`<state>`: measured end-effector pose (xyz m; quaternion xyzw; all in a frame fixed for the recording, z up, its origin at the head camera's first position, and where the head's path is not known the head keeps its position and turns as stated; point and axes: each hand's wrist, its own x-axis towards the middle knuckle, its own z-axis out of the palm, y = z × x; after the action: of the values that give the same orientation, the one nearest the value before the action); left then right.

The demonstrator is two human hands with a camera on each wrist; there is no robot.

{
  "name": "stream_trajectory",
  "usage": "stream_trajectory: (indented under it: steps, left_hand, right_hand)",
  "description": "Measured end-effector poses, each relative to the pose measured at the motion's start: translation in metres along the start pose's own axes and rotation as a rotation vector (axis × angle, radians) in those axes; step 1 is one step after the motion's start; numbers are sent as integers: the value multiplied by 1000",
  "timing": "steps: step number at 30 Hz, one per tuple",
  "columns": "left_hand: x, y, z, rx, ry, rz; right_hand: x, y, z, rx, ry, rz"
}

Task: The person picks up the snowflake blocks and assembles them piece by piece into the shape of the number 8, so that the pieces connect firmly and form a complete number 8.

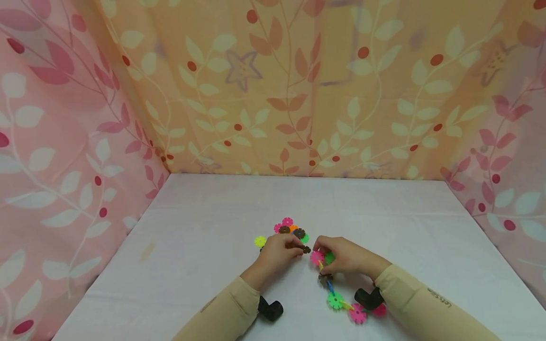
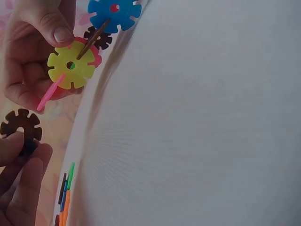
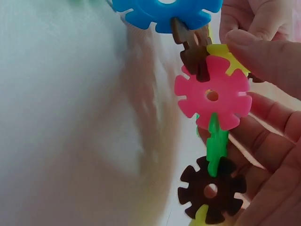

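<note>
My left hand (image 1: 277, 253) pinches a dark brown notched disc (image 2: 29, 121) between thumb and fingers, just left of my right hand (image 1: 347, 255). The right hand grips the upper end of a chain of interlocking notched discs, its thumb at a yellow disc (image 2: 70, 77). A pink disc (image 3: 214, 84), a green disc (image 3: 217, 143) set on edge and a brown disc (image 3: 211, 190) are joined along the chain. A blue disc (image 3: 164, 14) also hangs in it. In the head view, the chain runs down past a green disc (image 1: 335, 300) to a pink disc (image 1: 357, 313).
Beyond my left hand lies a loose group of discs, among them a pink one (image 1: 287, 221) and a yellow one (image 1: 260, 241). White cloth covers the table (image 1: 204, 203). Patterned curtains (image 1: 273, 94) stand behind and at both sides. Black wrist mounts (image 1: 271, 310) sit under the sleeves.
</note>
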<state>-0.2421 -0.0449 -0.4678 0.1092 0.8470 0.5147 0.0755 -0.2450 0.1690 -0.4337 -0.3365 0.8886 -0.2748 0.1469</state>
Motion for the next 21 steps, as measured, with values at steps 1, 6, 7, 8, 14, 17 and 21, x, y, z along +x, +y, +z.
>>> stream_trajectory:
  steps: [1,6,7,8,14,17,21]
  left_hand:
    - [-1,0,-1,4,-6,11]
    - [-5,0,-5,48,-31,67]
    - [-5,0,-5,55,-32,74]
    - [-5,0,-6,59,-34,78]
    - [-5,-3,-6,62,-46,87]
    - [-4,-4,-5,63,-45,89]
    - [-4,-4,-4,54,-39,92]
  right_hand:
    - [0,0,0,3,-2,-11]
    - [1,1,1,12,-14,-45]
    - [1,2,1,13,-14,-49]
    - [0,2,0,19,-12,-52]
    - [0,1,-3,89,-12,-66]
    - [0,-1,-4,125,-38,-60]
    - [3,0,-6,160,-61,-27]
